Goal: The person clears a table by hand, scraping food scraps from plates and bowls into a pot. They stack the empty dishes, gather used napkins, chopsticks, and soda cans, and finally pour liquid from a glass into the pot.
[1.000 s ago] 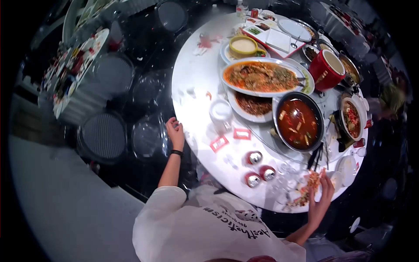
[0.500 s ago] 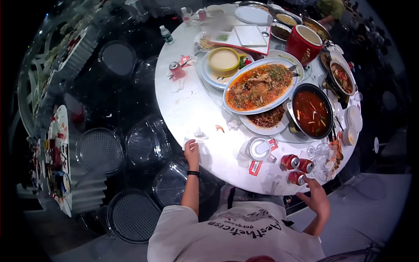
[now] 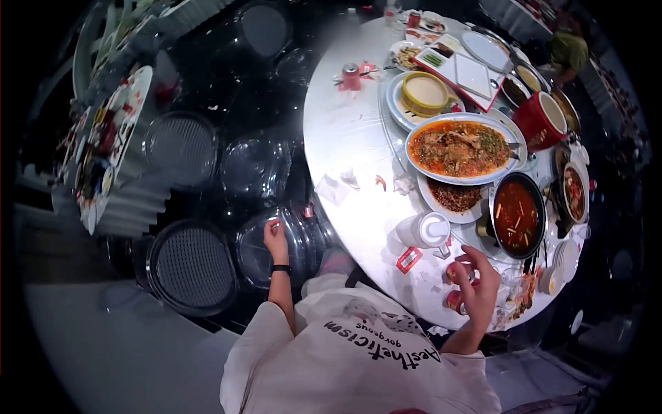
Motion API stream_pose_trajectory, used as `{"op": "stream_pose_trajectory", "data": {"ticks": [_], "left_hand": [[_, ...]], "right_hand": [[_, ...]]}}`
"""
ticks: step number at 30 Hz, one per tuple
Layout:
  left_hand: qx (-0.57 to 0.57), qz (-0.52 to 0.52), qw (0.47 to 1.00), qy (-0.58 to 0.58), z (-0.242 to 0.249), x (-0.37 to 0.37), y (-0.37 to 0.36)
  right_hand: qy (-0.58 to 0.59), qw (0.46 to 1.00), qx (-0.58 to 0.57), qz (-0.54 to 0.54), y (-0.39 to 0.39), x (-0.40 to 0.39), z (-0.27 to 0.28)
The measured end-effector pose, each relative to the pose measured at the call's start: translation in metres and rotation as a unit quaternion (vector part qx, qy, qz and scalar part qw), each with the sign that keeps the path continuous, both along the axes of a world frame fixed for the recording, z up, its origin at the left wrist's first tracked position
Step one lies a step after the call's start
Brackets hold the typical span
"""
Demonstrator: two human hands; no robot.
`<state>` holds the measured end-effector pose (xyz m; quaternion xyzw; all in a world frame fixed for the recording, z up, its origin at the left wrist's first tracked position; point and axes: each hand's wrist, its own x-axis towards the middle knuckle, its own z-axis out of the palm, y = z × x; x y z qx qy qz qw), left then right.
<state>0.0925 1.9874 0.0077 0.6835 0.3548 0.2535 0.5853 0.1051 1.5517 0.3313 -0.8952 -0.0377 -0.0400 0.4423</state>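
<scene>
My right hand (image 3: 480, 286) is over the near right part of the table, thumb and fingers apart. It overlaps a group of red drink cans: one can (image 3: 453, 273) shows past the fingers, another can (image 3: 455, 301) below the thumb. Part of the group is hidden behind the hand. My left hand (image 3: 275, 238) hangs off the table's left edge, above a clear plastic chair (image 3: 255, 259). Its fingers are loosely bent, with nothing visible in them. A small red-and-white object (image 3: 308, 211) shows near that chair's edge.
The round white table (image 3: 345, 145) bears a fish platter (image 3: 462, 148), a black pot of red soup (image 3: 517, 215), a red pot (image 3: 541, 121) and a white pitcher (image 3: 427, 229). Crumpled tissues (image 3: 336, 188) lie near its left edge. Dark-seated chairs (image 3: 192, 269) stand left. Another person (image 3: 569, 52) is across the table.
The view has turned, shifting the table to the right. My left hand has left the table edge and lowered over the chair. My right hand has moved forward over the cans.
</scene>
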Motion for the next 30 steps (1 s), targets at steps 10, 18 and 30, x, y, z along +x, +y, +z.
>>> {"op": "stream_pose_trajectory", "data": {"ticks": [10, 18, 30], "left_hand": [[0.006, 0.008, 1.000, 0.000, 0.029, 0.005, -0.024], [0.010, -0.071, 0.997, -0.003, 0.006, 0.174, 0.050], [-0.043, -0.198, 0.979, -0.016, 0.029, 0.369, 0.164]], "right_hand": [[0.097, 0.961, 0.176, 0.189, 0.079, 0.027, -0.051], [0.164, 0.973, 0.064, 0.147, 0.159, 0.096, -0.136], [0.352, 0.934, 0.044, 0.029, 0.230, 0.174, -0.175]]}}
